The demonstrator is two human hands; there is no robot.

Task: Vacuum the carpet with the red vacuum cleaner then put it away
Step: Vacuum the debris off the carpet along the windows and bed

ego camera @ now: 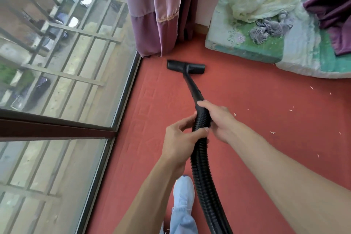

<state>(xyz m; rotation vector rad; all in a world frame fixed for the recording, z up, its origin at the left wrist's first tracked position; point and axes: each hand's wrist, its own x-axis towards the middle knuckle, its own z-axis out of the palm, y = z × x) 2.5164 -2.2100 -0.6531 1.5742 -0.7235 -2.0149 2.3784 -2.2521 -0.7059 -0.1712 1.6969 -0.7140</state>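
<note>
Plainly both hands are clamped on the black hose (201,157), one just behind the other. The right hand (218,119) grips where the ribbed part meets the stiff tube (191,87). The left hand (178,138) wraps the ribs just below it, and the two nearly touch.

From the hands the nozzle (185,66) lies at 12 o'clock, a shade toward 11, flat on the red carpet (247,100). Its head is set crosswise, running 9 to 3. The long axis of tube and hose runs from 5 o'clock, near the person's body, up to 11. The right hand is the nearer to the nozzle and likely steers, while the left feeds hose.

The nozzle sits close to the curtain (152,15) at its 11 o'clock, with the window (57,62) at 9 and the mattress (247,47) at 2. White scraps (272,132) lie at 3 o'clock from the hands, so the coming stroke probably swings that way. The red cleaner itself is out of view.
</note>
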